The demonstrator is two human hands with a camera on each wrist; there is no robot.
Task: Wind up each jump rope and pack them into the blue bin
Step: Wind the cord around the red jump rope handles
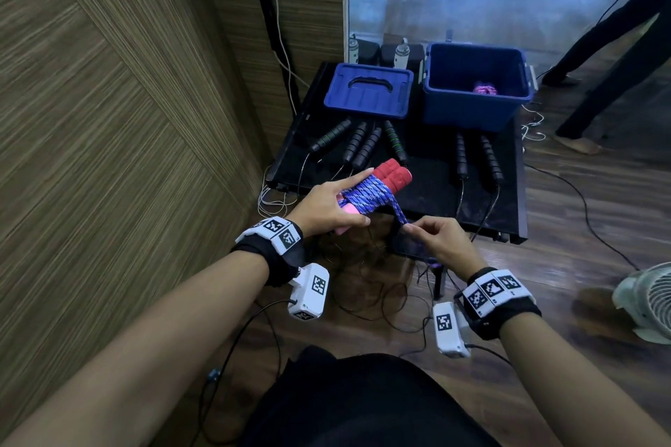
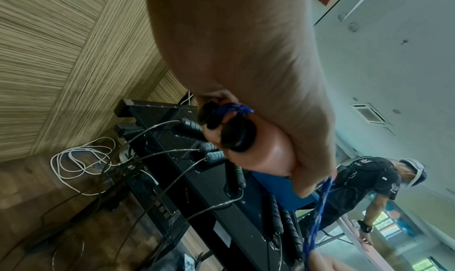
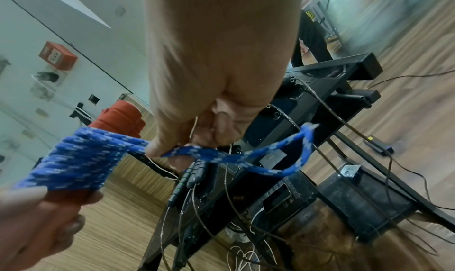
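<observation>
A pair of red ribbed foam jump-rope handles (image 1: 394, 175), bound side by side with turns of blue-and-white braided cord (image 1: 366, 195), is being held above the near edge of the low black table (image 1: 428, 189) by the left hand (image 1: 328, 205); its fingers are being kept curled round the handles' lower ends, with the index finger laid straight along the windings. The free end of the cord is being pinched between thumb and fingertips of the right hand (image 1: 441, 241), just below and right of the bundle, and a short loop (image 3: 280, 156) is being left hanging past the pinch. The open blue plastic bin (image 1: 475, 83) is being kept at the table's far right, with a wound pink rope (image 1: 484, 88) lying inside. Its blue lid (image 1: 368, 91) is lying to the left, and black-handled ropes (image 1: 366, 145) are spread on the table in front.
</observation>
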